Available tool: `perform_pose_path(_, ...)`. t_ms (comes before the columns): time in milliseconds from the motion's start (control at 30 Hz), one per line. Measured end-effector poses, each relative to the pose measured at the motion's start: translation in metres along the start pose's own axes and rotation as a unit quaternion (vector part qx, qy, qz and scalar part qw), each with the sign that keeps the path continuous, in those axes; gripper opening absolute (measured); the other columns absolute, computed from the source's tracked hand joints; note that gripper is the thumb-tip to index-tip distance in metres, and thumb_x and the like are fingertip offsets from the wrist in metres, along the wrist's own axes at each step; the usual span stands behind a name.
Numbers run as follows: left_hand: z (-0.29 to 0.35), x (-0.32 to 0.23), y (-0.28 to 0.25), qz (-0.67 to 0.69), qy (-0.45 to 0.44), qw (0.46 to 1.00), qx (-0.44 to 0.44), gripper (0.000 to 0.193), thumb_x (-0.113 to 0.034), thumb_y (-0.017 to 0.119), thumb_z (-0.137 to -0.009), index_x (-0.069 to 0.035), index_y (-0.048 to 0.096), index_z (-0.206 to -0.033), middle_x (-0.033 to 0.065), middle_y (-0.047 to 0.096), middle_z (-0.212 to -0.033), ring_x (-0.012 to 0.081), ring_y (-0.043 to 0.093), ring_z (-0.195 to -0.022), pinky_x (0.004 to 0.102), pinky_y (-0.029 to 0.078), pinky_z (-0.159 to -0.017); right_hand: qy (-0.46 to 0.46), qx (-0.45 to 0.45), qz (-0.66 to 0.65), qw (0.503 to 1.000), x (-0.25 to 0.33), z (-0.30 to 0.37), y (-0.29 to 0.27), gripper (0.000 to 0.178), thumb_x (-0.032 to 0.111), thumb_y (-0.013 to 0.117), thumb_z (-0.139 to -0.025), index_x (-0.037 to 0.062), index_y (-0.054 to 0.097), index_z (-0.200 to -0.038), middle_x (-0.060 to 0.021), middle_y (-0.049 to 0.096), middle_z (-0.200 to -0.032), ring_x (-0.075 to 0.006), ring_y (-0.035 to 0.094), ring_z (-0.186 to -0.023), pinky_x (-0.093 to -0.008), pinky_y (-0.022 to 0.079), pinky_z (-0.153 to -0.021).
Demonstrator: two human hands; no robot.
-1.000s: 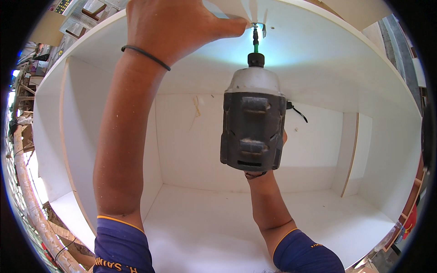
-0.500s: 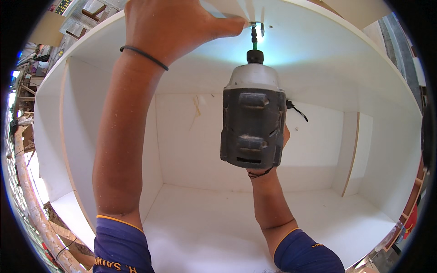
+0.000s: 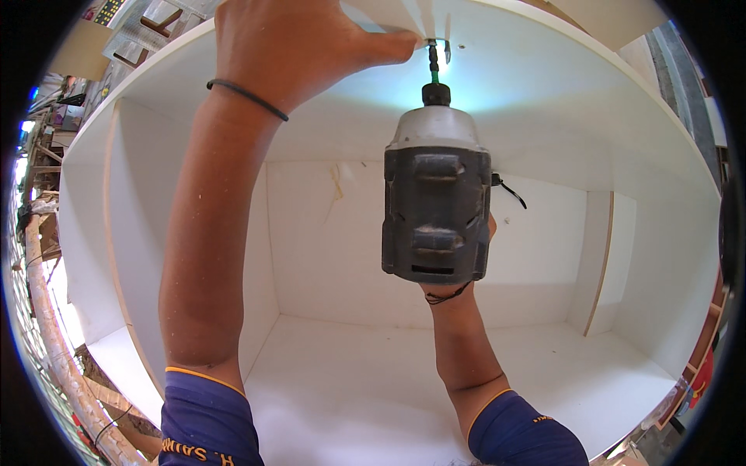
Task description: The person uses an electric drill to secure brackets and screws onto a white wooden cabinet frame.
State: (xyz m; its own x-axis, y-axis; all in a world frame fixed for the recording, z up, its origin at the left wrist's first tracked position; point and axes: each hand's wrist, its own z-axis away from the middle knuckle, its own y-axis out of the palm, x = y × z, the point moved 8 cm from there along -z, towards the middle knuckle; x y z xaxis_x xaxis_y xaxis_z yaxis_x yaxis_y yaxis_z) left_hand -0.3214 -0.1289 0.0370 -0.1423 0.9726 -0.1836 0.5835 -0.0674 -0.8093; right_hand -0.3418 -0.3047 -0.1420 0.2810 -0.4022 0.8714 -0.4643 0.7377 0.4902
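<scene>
My right hand (image 3: 493, 226) is closed round the handle of a grey and black cordless impact driver (image 3: 437, 213), whose body hides most of the fingers. The driver points up, and its dark bit (image 3: 434, 62) meets a small metal fitting (image 3: 447, 50) on the white top panel (image 3: 536, 85). Bright light falls on the panel around the bit. My left hand (image 3: 287, 46) lies against that panel near its edge, thumb stretched right so that its tip is at the fitting. The left hand's other fingers are out of sight past the upper frame edge.
Around my arms is a white cabinet carcass, with a left divider (image 3: 155, 225) and a right divider (image 3: 597, 260). A small hole (image 3: 461, 46) shows beside the fitting. A black cable tie (image 3: 509, 190) sticks out beside the driver. Timber and clutter (image 3: 47, 256) lie outside at left.
The driver's body has shifted slightly right and up, with its bit still at the fitting. My left hand has stayed almost in place.
</scene>
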Motion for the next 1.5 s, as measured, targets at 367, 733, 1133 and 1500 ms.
perform_pose_path(367,0.0,-0.001,-0.001,-0.012,0.017,1.0,-0.014,0.041,-0.037,0.079,-0.056,-0.004,0.058,-0.068,0.0137,0.06,-0.067,0.0303,0.06,-0.061,0.0388,0.045,-0.058,-0.052,0.001,0.087,0.995,0.015,-0.004,0.003,0.061,0.018,0.07,-0.085,-0.0022,0.042,-0.135,-0.0138,0.066,-0.109,-0.02,0.068,-0.095,-0.0306,0.057,-0.081)
perform_pose_path(733,0.0,-0.001,0.001,-0.015,0.02,1.0,-0.01,0.041,-0.037,0.079,-0.056,-0.004,0.058,-0.068,0.0133,0.061,-0.067,0.0316,0.06,-0.062,0.0402,0.044,-0.059,-0.02,-0.014,0.112,0.993,0.019,-0.008,0.003,0.067,0.019,0.076,-0.079,-0.0033,0.043,-0.134,-0.0129,0.067,-0.107,-0.019,0.068,-0.094,-0.0288,0.054,-0.082)
perform_pose_path(1133,0.002,-0.003,-0.003,0.026,0.03,0.999,0.012,0.034,-0.029,0.076,-0.063,-0.002,0.063,-0.079,0.0152,0.064,-0.074,0.0329,0.063,-0.067,0.0391,0.048,-0.062,0.017,-0.006,0.065,0.998,0.003,-0.009,0.001,0.063,0.017,0.075,-0.079,-0.0032,0.046,-0.131,-0.0127,0.067,-0.107,-0.0201,0.068,-0.093,-0.0286,0.054,-0.08)
perform_pose_path(1500,0.02,-0.021,0.0,-0.061,0.112,0.989,-0.074,0.064,-0.035,0.085,-0.055,-0.009,0.066,-0.11,0.0062,0.067,-0.098,0.0234,0.063,-0.089,0.0371,0.045,-0.077,0.175,-0.106,-0.18,0.962,-0.074,0.029,-0.062,0.059,0.014,0.074,-0.078,-0.0031,0.049,-0.129,-0.0124,0.067,-0.107,-0.0212,0.068,-0.092,-0.0284,0.053,-0.079)
